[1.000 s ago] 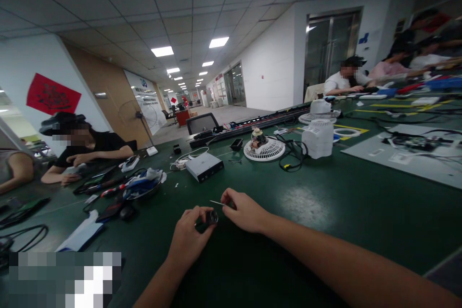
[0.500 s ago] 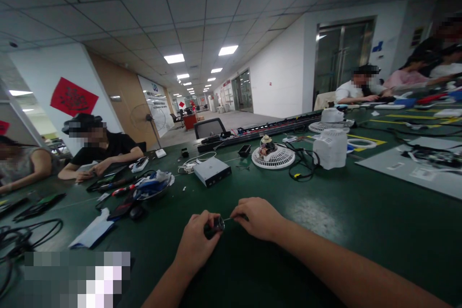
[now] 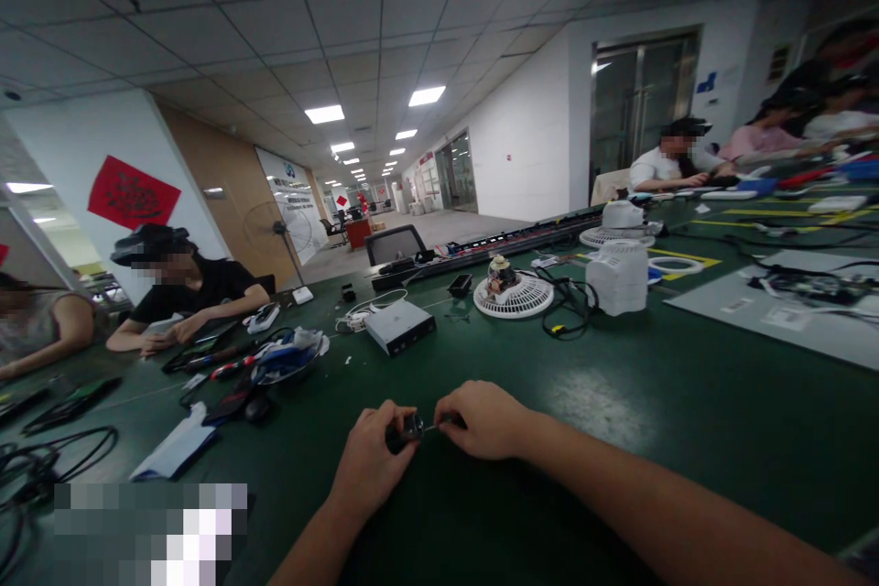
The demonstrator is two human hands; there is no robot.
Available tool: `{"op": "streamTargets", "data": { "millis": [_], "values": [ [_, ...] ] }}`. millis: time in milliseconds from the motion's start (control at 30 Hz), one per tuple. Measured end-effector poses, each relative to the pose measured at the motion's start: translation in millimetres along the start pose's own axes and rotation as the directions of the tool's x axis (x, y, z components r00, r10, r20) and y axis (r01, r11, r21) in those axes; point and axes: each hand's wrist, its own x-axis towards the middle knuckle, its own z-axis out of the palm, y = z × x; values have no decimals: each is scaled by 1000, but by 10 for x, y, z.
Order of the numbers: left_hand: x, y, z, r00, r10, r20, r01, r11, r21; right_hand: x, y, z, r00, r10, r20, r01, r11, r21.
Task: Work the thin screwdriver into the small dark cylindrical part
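My left hand (image 3: 374, 458) is closed around a small dark cylinder (image 3: 413, 426), whose round, shiny end faces right. Opposite it, my right hand (image 3: 484, 421) pinches a thin metal rod (image 3: 430, 428) between thumb and fingers. The rod points left and its tip is at the cylinder's round end; whether it touches or goes inside I cannot tell. Most of the rod is hidden in my right fingers. Both hands are just above the green table (image 3: 494, 513), close to its near side.
Beyond my hands stand a grey optical drive (image 3: 400, 327), a small black tray (image 3: 460, 285), a white fan grille with a motor (image 3: 514, 293) and a white housing (image 3: 618, 279). A folded cloth (image 3: 175, 444) and cables (image 3: 61, 467) lie left. Co-workers sit across the table.
My right fingertips have dipped slightly, and the rod sits a little lower against the cylinder's end. My left hand keeps its hold. The whole view has shifted slightly.
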Motion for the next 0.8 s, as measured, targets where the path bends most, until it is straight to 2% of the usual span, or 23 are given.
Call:
{"op": "streamTargets", "data": {
  "millis": [67, 133, 200, 267, 400, 567, 700, 800],
  "values": [
    [-4, 6, -3, 1000, 8, 9, -8, 1000, -3, 0, 7, -25, 999, 34, 2, -34, 999, -2],
    [-5, 18, -6, 1000, 12, 13, -12, 1000, 9, 14, 19, -36, 991, 128, -50, -127, 992, 22],
    [-4, 36, -10, 1000, 15, 20, -15, 1000, 27, 39, 21, -21, 971, 215, -105, -200, 970, 135],
    [-3, 59, -16, 999, 34, 34, -35, 999, 41, 62, 2, 23, 963, 246, -108, -206, 934, 292],
    [-8, 99, -26, 995, 97, 33, -99, 993, 71, 85, -58, 154, 987, 159, -9, -134, 860, 493],
    [-12, 99, -34, 995, 96, 13, -97, 993, 64, 106, -5, 248, 980, 139, 142, -199, 689, 697],
    [-3, 95, -42, 996, 86, -16, -86, 996, 35, 118, 82, 244, 988, 89, 128, -155, 649, 745],
    [-3, 92, -40, 996, 91, -22, -90, 996, 16, 118, 103, 244, 990, 95, 101, -138, 629, 765]
  ]
}}
